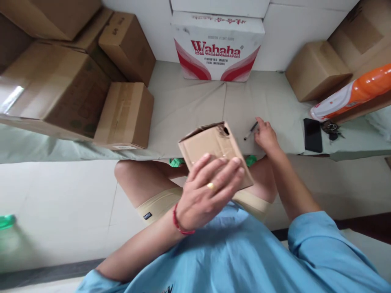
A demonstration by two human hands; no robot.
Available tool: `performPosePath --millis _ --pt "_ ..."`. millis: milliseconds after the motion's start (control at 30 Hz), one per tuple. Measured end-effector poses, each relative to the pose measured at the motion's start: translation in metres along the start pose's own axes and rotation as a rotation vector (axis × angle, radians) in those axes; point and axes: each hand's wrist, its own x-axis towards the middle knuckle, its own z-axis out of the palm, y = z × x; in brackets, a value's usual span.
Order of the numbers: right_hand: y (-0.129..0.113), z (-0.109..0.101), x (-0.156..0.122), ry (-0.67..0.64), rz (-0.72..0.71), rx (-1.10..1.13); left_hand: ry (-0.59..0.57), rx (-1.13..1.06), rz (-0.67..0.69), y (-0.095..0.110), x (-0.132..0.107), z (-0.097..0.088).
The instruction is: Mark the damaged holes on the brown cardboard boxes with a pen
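Note:
My left hand [210,187] lies with bent fingers against a small brown cardboard box [203,142], holding it tilted above my lap. The upper edge of this box looks rough, and a dark patch shows at its top right corner. A ring and a red bracelet are on this hand. At the front of the bench, my right hand [266,135] has its fingers closed at the upper end of a pen [250,131] with a dark body and a pale section. Part of the grip on the pen is hidden.
A cloth-covered bench [195,101] bears a Wahaha water carton [218,49] at the back. Several brown boxes [125,114] are stacked left; another box [317,69] stands right. An orange bottle [351,93], a black phone [313,135] and keys [331,128] lie at the right.

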Motion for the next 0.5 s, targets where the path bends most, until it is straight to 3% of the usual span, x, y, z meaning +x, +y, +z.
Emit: performPosePath --millis 100,167,267,333,367,500 --pt "0.025 0.007 -0.010 0.068 -0.006 0.094 0.047 0.002 -0.145 -0.025 -0.019 -0.027" --pt "0.053 0.006 -0.016 0.197 0.026 0.135 0.055 -0.008 -0.250 -0.041 -0.031 -0.041" --pt "0.110 -0.004 -0.015 0.531 0.207 0.171 0.034 -0.090 -0.330 -0.054 -0.046 -0.052" --pt "0.147 -0.015 -0.011 0.795 0.386 0.259 0.033 -0.086 -0.319 -0.054 -0.049 -0.052" --pt "0.162 -0.020 -0.008 0.859 0.464 0.300 0.039 -0.059 -0.298 -0.051 -0.048 -0.049" --pt "0.190 -0.033 -0.003 0.806 0.658 0.386 0.016 -0.013 -0.160 -0.026 -0.030 -0.032"
